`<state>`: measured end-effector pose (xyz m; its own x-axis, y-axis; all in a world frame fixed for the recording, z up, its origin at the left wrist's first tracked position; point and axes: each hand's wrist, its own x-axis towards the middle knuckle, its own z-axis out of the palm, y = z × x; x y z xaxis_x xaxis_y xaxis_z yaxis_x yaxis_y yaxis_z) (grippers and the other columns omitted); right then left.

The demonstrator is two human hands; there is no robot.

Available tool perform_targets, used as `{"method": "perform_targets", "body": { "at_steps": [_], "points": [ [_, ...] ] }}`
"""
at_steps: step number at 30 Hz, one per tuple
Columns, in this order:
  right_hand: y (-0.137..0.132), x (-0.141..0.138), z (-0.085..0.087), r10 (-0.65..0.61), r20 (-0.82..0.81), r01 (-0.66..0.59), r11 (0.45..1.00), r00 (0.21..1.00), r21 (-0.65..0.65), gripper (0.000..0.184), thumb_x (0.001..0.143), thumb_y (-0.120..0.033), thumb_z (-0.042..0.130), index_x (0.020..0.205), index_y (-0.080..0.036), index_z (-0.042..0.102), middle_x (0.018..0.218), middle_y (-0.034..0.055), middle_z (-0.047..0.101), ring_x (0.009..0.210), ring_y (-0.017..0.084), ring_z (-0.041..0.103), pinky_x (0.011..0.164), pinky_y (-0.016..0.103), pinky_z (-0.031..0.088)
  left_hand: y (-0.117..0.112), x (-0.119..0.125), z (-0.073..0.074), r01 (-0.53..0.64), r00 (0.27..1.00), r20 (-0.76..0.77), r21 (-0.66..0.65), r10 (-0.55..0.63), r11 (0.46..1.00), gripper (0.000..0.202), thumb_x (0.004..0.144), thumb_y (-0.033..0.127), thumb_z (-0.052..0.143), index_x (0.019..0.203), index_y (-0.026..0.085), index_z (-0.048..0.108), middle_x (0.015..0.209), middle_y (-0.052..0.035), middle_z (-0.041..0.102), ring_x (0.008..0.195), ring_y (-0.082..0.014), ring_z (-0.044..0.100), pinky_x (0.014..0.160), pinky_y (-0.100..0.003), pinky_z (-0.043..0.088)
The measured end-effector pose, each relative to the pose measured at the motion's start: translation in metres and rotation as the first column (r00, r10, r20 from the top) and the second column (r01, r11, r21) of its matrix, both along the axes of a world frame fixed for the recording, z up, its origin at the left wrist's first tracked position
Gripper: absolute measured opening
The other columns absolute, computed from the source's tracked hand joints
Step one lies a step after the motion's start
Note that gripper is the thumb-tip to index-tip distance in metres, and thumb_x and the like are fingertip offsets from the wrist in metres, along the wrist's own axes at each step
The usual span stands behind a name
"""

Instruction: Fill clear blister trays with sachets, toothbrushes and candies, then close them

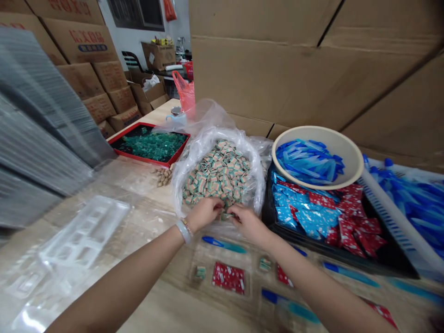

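A clear plastic bag (258, 185) stands open in the middle, full of small beige-and-green blocks (222, 173). My left hand (205, 213) reaches over its near edge with thumb and fingertips pinched together. Close beside it on the right, my right hand (247, 222) also has its fingers pinched, low at the bag's front. Small blocks show around the fingertips, but what each pinch holds is too small to make out. Below the hands lie clear plastic trays with a blue pen-shaped piece (225, 245), a red patterned packet (228, 277) and a small green-striped block (200, 273).
A red-rimmed tray (142, 157) of green pieces sits at the back left. On the right, a cream basin (357, 159) of blue pieces rests above a black tray (398, 263) of blue and red packets. Empty clear trays (86, 231) lie left; cardboard boxes (277, 78) stand behind.
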<state>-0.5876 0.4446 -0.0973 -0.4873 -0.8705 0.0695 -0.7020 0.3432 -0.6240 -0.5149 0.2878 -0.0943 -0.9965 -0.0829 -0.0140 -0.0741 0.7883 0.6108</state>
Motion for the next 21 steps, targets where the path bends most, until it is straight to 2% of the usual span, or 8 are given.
{"method": "perform_targets", "body": {
  "at_steps": [6,10,13,17,19,21],
  "points": [
    [0.002,-0.006,-0.011,0.015,-0.025,-0.014,0.999,1.0,0.039,0.02,0.069,-0.002,0.047,0.079,-0.016,0.057,0.083,0.0045,0.054,0.083,0.016,0.051,0.075,0.027,0.04,0.009,-0.021,-0.002,0.087,0.991,0.092,0.088,-0.095,0.992,0.02,0.069,0.011,0.046,0.072,0.014,0.065,0.061,-0.0002,0.062,0.06,-0.0123,0.054,0.058,-0.019,0.039],
    [0.001,-0.006,-0.013,-0.026,-0.026,0.027,0.999,0.999,0.028,0.02,0.068,-0.002,0.046,0.08,-0.016,0.053,0.081,0.0037,0.054,0.081,0.015,0.05,0.073,0.027,0.04,0.01,-0.022,-0.006,0.134,0.989,0.04,0.131,-0.14,0.982,0.02,0.066,0.008,0.045,0.07,0.014,0.064,0.063,-0.0003,0.062,0.062,-0.0124,0.054,0.059,-0.02,0.039],
    [-0.001,-0.004,-0.013,-0.053,-0.014,0.054,0.998,0.998,0.038,0.023,0.069,-0.003,0.045,0.086,-0.017,0.05,0.081,0.0029,0.053,0.076,0.015,0.05,0.07,0.027,0.04,0.011,-0.019,-0.01,0.081,0.997,-0.021,0.244,-0.078,0.966,0.026,0.065,0.007,0.045,0.085,0.015,0.061,0.073,-0.0004,0.063,0.067,-0.0124,0.055,0.062,-0.02,0.041],
    [0.0,-0.001,-0.011,-0.065,-0.045,0.069,0.993,0.997,0.1,0.026,0.07,-0.004,0.045,0.092,-0.016,0.05,0.088,0.0055,0.053,0.081,0.016,0.05,0.072,0.028,0.039,0.014,-0.015,-0.016,-0.012,1.0,0.015,0.404,0.007,0.915,0.046,0.062,0.005,0.048,0.108,0.012,0.048,0.072,-0.0004,0.063,0.068,-0.0124,0.057,0.063,-0.021,0.043],
    [0.001,0.0,-0.009,-0.054,-0.064,0.063,0.989,0.996,0.136,0.023,0.071,-0.004,0.045,0.09,-0.016,0.052,0.091,0.0065,0.053,0.086,0.016,0.05,0.075,0.028,0.039,0.015,-0.013,-0.018,-0.046,0.999,0.038,0.457,0.032,0.888,0.054,0.061,0.004,0.048,0.114,0.01,0.042,0.072,-0.0007,0.063,0.067,-0.0122,0.057,0.063,-0.021,0.044],
    [0.002,0.002,-0.008,-0.061,-0.087,0.075,0.983,0.994,0.168,0.018,0.071,-0.006,0.046,0.085,-0.016,0.052,0.091,0.0062,0.051,0.087,0.016,0.049,0.076,0.027,0.039,0.016,-0.011,-0.019,-0.065,0.998,0.034,0.456,0.056,0.888,0.053,0.061,0.004,0.048,0.114,0.01,0.043,0.075,-0.0018,0.063,0.068,-0.0121,0.057,0.063,-0.021,0.044]
  ]
}}
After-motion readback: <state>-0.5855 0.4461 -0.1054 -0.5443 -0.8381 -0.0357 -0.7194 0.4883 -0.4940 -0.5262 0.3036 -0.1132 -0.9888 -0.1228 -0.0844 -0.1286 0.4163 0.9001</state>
